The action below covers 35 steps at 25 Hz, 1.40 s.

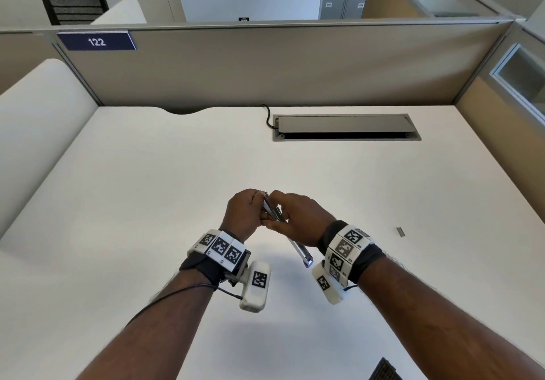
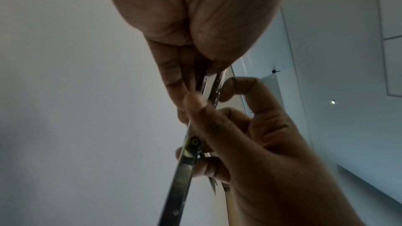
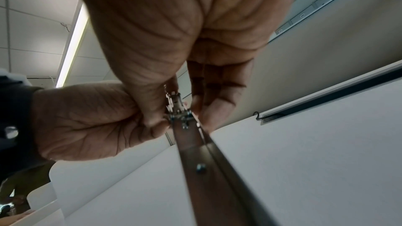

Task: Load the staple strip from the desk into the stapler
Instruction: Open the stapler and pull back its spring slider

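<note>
Both hands hold a slim metal stapler (image 1: 299,250) in the air above the white desk (image 1: 147,188). It is swung open, and one long arm points down toward me. My left hand (image 1: 250,211) grips the far, upper part, while my right hand (image 1: 283,211) pinches it near the hinge. In the left wrist view the stapler (image 2: 185,169) runs between my left hand (image 2: 191,78) and the right hand (image 2: 217,102). The right wrist view shows the hinge and channel of the stapler (image 3: 195,152) pinched by my right hand (image 3: 185,102). A short silver staple strip (image 1: 400,231) lies on the desk, right of my right wrist.
A grey cable tray (image 1: 345,127) is set into the desk at the back, with a black cable (image 1: 267,115) beside it. A beige partition (image 1: 265,64) walls the far edge. A dark ribbed object (image 1: 385,371) shows at the near edge.
</note>
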Tool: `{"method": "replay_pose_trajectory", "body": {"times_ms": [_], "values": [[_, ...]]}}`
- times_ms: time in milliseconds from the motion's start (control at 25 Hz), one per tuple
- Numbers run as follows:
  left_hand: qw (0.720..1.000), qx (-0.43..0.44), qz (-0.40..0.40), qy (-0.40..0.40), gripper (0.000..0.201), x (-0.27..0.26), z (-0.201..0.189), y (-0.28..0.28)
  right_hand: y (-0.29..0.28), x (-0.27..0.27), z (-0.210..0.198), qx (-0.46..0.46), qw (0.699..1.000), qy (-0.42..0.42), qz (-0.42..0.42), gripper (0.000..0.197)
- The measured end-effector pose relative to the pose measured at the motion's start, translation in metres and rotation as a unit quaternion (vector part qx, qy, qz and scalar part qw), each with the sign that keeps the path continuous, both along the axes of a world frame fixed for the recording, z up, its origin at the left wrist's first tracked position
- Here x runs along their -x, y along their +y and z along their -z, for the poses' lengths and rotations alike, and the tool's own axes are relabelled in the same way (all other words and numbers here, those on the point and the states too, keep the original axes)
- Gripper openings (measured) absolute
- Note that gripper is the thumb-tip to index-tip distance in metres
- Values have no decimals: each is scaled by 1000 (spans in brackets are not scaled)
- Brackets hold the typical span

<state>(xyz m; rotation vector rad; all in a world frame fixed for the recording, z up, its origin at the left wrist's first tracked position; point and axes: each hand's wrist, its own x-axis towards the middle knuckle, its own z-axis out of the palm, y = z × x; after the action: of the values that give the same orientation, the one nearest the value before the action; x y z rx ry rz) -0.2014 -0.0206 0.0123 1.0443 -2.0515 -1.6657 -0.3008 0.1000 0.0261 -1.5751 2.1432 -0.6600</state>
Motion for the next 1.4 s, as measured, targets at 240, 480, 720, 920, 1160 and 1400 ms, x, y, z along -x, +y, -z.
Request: {"method": "replay_pose_trajectory", "body": {"times_ms": [240,480,720,920,1160,1400], "values": [[997,-76,4,11,28,2,1,7,4,-1,8,83,996,-6,26,5],[993,-114,1,20,30,1,1,12,7,-6,11,137,989,1,47,7],[992,-127,4,18,30,-2,3,19,11,-6,10,96,994,-25,47,9],[990,-139,1,17,29,-2,2,21,16,-11,7,78,996,6,45,11],[990,-141,7,13,33,-5,7,26,15,-11,7,60,997,25,31,13],[991,-132,-6,6,31,-7,11,21,13,-9,9,34,999,25,6,11]]}}
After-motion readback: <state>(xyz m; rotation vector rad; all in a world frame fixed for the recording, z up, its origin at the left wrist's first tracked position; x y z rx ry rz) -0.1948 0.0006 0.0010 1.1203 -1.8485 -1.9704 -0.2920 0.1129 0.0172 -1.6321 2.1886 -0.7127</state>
